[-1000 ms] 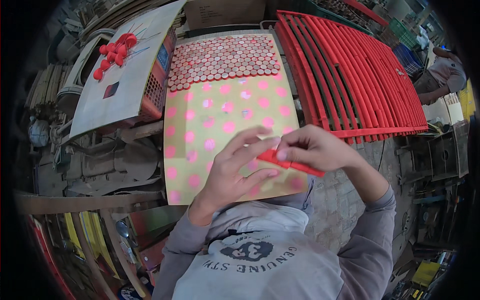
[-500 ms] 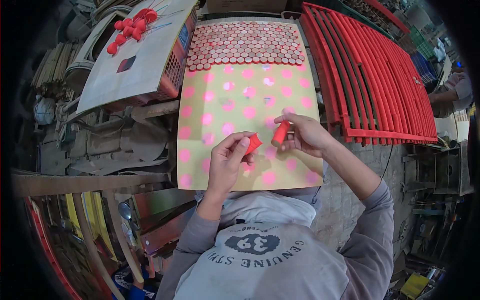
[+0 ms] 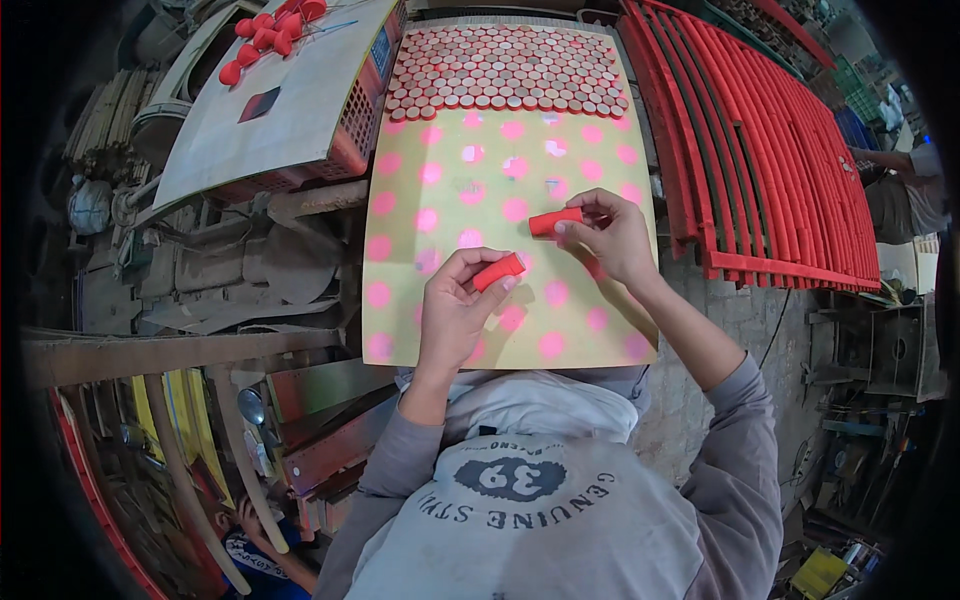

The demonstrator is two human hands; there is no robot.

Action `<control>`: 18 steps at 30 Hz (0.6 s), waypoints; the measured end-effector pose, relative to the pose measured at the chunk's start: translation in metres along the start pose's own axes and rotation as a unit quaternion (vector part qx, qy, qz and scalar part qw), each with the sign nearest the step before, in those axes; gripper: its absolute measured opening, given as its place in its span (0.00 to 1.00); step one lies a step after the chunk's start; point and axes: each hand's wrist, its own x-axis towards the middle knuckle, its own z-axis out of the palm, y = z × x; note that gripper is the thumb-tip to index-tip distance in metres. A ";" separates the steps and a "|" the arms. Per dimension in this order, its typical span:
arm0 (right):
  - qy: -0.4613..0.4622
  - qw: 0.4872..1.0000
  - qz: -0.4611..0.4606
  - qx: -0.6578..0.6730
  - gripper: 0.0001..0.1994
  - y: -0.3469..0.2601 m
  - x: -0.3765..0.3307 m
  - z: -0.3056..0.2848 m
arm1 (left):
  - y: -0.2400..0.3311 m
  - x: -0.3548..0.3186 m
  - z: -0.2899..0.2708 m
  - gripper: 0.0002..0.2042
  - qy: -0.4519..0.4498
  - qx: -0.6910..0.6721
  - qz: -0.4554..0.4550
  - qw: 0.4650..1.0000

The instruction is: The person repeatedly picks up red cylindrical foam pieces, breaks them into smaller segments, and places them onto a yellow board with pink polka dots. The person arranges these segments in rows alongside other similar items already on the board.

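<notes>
My left hand (image 3: pixel 452 312) pinches a short red cylinder (image 3: pixel 498 271) between thumb and fingers, tilted up to the right. Farther off and to the right, my right hand (image 3: pixel 617 238) grips a second red cylinder (image 3: pixel 556 221), lying nearly level with one end toward the left. The two cylinders are apart, both above a pale yellow board (image 3: pixel 400 330) marked with pink dots. Across the board's far end stand tightly packed rows of short round pieces (image 3: pixel 505 70) with pale tops and red sides. What the cylinders are for or made of cannot be told.
On the left, a whitish panel (image 3: pixel 215 150) over a red crate (image 3: pixel 352 135) carries several red rounded pieces (image 3: pixel 263 38) with thin wires. A red slatted rack (image 3: pixel 770 150) stands at right. Other people show at the right edge (image 3: pixel 905 190) and lower left (image 3: pixel 262 550). A wooden rail (image 3: pixel 180 357) runs at left.
My right hand has moved away from me, its cylinder swinging from steep to nearly level. My left hand has turned its cylinder so its long side shows. The view has shifted slightly.
</notes>
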 end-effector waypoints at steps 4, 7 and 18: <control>0.093 0.995 -0.036 -0.013 0.15 0.027 -0.003 0.004 | -0.002 0.001 0.000 0.17 -0.007 0.009 -0.011 1.000; 0.108 0.973 -0.138 -0.151 0.16 0.032 -0.007 0.003 | -0.004 0.003 0.002 0.17 0.003 0.008 -0.003 1.000; -0.052 0.963 -0.248 -0.096 0.15 -0.010 -0.058 0.023 | -0.006 0.003 0.000 0.15 -0.102 0.006 -0.028 0.994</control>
